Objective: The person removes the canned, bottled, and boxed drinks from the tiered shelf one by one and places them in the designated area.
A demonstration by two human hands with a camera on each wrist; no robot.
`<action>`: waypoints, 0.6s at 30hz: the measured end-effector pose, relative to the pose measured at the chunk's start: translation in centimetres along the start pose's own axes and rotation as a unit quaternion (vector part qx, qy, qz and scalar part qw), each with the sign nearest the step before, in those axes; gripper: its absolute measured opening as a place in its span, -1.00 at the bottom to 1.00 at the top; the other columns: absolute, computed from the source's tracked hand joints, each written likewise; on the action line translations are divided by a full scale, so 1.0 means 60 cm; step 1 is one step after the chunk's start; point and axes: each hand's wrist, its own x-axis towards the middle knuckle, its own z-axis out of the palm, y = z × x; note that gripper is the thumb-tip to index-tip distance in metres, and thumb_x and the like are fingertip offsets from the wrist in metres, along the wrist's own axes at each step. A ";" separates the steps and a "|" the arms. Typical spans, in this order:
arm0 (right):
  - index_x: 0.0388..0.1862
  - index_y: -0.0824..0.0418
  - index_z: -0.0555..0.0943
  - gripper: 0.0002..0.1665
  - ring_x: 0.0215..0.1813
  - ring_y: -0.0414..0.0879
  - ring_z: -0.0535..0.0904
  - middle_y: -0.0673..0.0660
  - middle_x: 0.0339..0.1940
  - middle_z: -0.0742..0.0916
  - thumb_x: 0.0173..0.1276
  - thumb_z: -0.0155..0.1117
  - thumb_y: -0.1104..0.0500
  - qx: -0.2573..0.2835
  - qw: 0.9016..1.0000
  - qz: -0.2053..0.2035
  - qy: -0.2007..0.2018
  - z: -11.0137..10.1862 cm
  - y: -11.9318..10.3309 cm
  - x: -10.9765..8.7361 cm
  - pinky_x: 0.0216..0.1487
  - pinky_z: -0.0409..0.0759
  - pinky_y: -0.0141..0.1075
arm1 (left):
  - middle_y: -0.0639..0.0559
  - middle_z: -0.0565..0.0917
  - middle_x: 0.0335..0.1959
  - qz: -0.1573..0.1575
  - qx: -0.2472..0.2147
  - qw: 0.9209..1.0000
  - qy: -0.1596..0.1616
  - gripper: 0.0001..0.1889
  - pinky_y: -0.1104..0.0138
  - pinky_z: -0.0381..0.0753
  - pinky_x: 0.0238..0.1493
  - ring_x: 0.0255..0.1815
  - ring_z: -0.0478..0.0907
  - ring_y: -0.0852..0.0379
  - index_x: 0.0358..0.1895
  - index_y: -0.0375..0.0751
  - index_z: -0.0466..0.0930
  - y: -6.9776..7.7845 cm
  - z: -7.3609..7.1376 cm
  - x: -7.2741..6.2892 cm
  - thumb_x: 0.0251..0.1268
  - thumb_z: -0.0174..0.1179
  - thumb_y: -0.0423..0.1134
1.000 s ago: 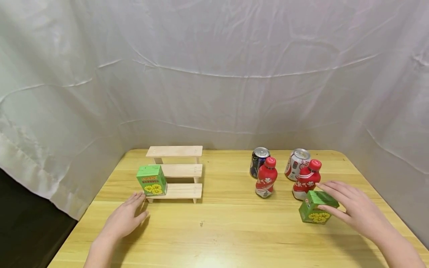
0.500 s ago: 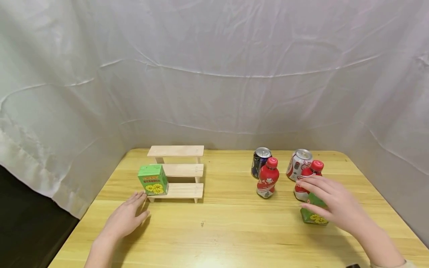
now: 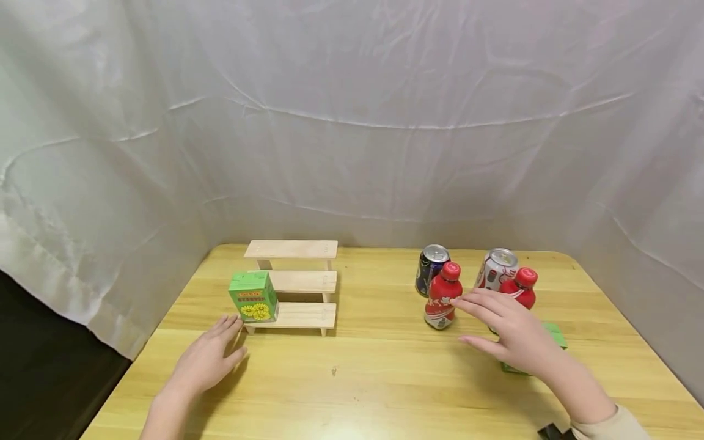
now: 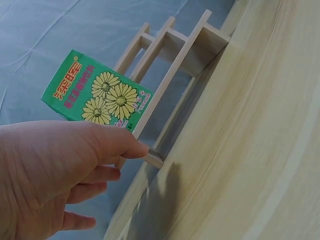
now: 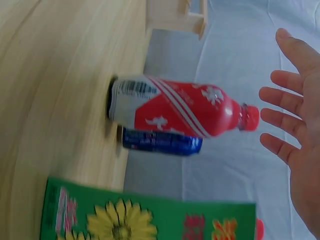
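Observation:
My left hand (image 3: 202, 359) lies beside the left end of a small three-step wooden shelf (image 3: 305, 315), its fingers fairly straight. On the lowest step stands a green drink carton with yellow flowers (image 3: 254, 299), just beyond those fingertips. In the left wrist view the thumb (image 4: 125, 142) overlaps the shelf's end; whether it touches is unclear. My right hand (image 3: 514, 330) hovers with spread fingers and nothing in them, close to a red-capped bottle (image 3: 442, 299). Behind that hand, a second red bottle (image 3: 519, 290) and another green carton (image 3: 555, 334) are partly hidden.
A dark blue can (image 3: 431, 269) stands behind the nearer bottle. Further right is a white and red can (image 3: 496, 269). Grey-white cloth (image 3: 385, 171) hangs around the back and sides of the wooden table (image 3: 352, 379).
My right hand has moved left from above the right-hand green carton, past the second bottle, toward the other red bottle. My left hand has stayed by the shelf.

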 end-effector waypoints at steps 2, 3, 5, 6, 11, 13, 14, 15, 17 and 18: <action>0.19 0.07 0.61 -0.33 0.16 -0.04 0.55 0.03 0.10 0.69 0.27 0.24 -0.32 0.007 1.000 0.005 -0.011 0.008 -0.003 0.005 0.48 0.02 -0.64 | -0.33 0.37 0.40 0.003 -0.001 1.000 0.002 -0.36 -0.21 0.30 0.39 0.44 0.26 -0.35 0.34 -0.39 0.38 0.002 0.000 -0.001 0.29 0.24 -0.07; 0.19 0.07 0.61 -0.33 0.16 -0.05 0.55 0.02 0.10 0.69 0.24 0.29 -0.30 0.010 1.000 0.001 -0.011 0.013 -0.004 0.008 0.47 0.05 -0.63 | -0.33 0.37 0.40 0.003 -0.001 1.000 0.003 -0.36 -0.21 0.29 0.39 0.44 0.26 -0.35 0.33 -0.39 0.39 0.002 -0.001 0.000 0.29 0.24 -0.07; 0.22 0.03 0.60 -0.33 0.17 -0.08 0.55 0.00 0.11 0.69 0.19 0.36 -0.25 0.016 1.000 -0.006 -0.012 0.023 -0.007 0.017 0.44 0.14 -0.57 | -0.33 0.37 0.40 0.005 -0.001 1.000 0.003 -0.36 -0.20 0.29 0.40 0.44 0.26 -0.35 0.34 -0.39 0.38 0.003 -0.002 0.000 0.29 0.24 -0.08; 0.21 0.03 0.60 -0.32 0.16 -0.08 0.56 0.00 0.11 0.69 0.15 0.40 -0.22 0.020 1.000 -0.013 -0.007 0.028 -0.009 0.022 0.40 0.21 -0.52 | -0.34 0.37 0.40 0.007 -0.001 1.000 0.003 -0.37 -0.21 0.29 0.40 0.44 0.26 -0.35 0.33 -0.40 0.38 0.003 -0.003 0.001 0.29 0.24 -0.09; 0.23 0.02 0.59 -0.34 0.14 -0.08 0.58 0.01 0.10 0.70 0.18 0.38 -0.21 0.026 0.999 -0.046 0.010 0.054 -0.020 0.050 0.17 0.45 -0.24 | -0.34 0.37 0.39 0.008 0.004 1.000 0.008 -0.37 -0.21 0.29 0.40 0.44 0.26 -0.35 0.33 -0.41 0.38 0.000 -0.005 0.003 0.29 0.24 -0.10; 0.21 0.05 0.59 -0.36 0.15 -0.06 0.59 0.01 0.10 0.71 0.25 0.31 -0.25 0.025 0.998 -0.055 0.011 0.065 -0.026 0.060 0.14 0.50 -0.18 | -0.34 0.37 0.39 0.010 0.004 1.000 0.008 -0.37 -0.20 0.28 0.40 0.44 0.26 -0.35 0.33 -0.41 0.38 0.000 -0.006 0.003 0.29 0.24 -0.09; 0.21 0.06 0.60 -0.36 0.16 -0.05 0.60 0.02 0.10 0.71 0.28 0.27 -0.27 0.025 0.998 -0.058 0.009 0.070 -0.029 0.065 0.14 0.51 -0.16 | -0.34 0.37 0.39 0.011 0.003 1.000 0.006 -0.37 -0.20 0.28 0.40 0.44 0.26 -0.35 0.33 -0.41 0.38 0.000 -0.006 0.003 0.29 0.24 -0.09; 0.21 0.06 0.59 -0.36 0.17 -0.04 0.59 0.01 0.11 0.71 0.30 0.24 -0.29 0.026 0.998 -0.059 0.004 0.076 -0.032 0.069 0.15 0.52 -0.15 | -0.34 0.37 0.39 0.011 0.003 1.000 0.004 -0.37 -0.20 0.28 0.40 0.44 0.26 -0.35 0.33 -0.41 0.38 0.000 -0.005 0.003 0.29 0.24 -0.09; 0.21 0.07 0.59 -0.35 0.19 -0.03 0.59 0.01 0.11 0.70 0.30 0.23 -0.30 0.029 0.998 -0.063 -0.004 0.088 -0.038 0.077 0.19 0.54 -0.12 | -0.34 0.37 0.39 0.010 0.003 1.000 0.002 -0.37 -0.21 0.28 0.40 0.44 0.26 -0.35 0.34 -0.41 0.38 0.001 -0.005 0.001 0.29 0.24 -0.09; 0.21 0.08 0.59 -0.34 0.19 -0.02 0.59 0.01 0.11 0.70 0.28 0.25 -0.29 0.032 0.997 -0.066 -0.007 0.093 -0.042 0.082 0.19 0.55 -0.10 | -0.34 0.37 0.39 0.009 0.003 1.000 0.001 -0.37 -0.21 0.28 0.40 0.44 0.26 -0.35 0.33 -0.41 0.38 0.001 -0.004 -0.001 0.29 0.24 -0.10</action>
